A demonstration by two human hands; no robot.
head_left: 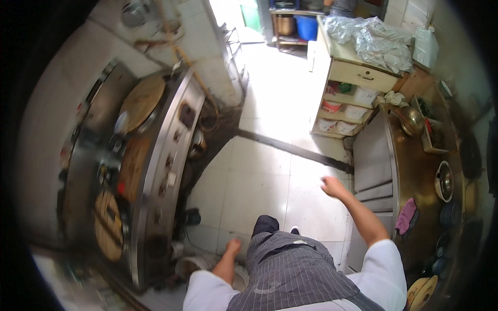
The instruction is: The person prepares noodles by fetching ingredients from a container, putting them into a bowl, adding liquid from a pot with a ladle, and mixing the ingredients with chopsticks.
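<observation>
Both of my arms swing free over the tiled floor (254,181) as I stand between two counters. My right hand (332,186) reaches forward with its fingers curled into a loose fist, and nothing shows in it. The steel cabinet (369,150) on the right is the nearest thing to it. Lower and to the left, my left hand (233,245) hangs beside my striped apron (290,264), its fingers folded in, with no object visible. A pale bucket (189,265) stands on the floor near that arm. Neither hand touches anything.
The steel stove counter (161,171) on the left carries round wooden lids (142,103). On the right counter are a metal bowl (410,122), a white-rimmed basin (444,181) and a purple cloth (406,215). Ahead, a drawer cabinet (358,75) bears plastic sheeting (373,39). A dark channel (290,149) crosses the floor.
</observation>
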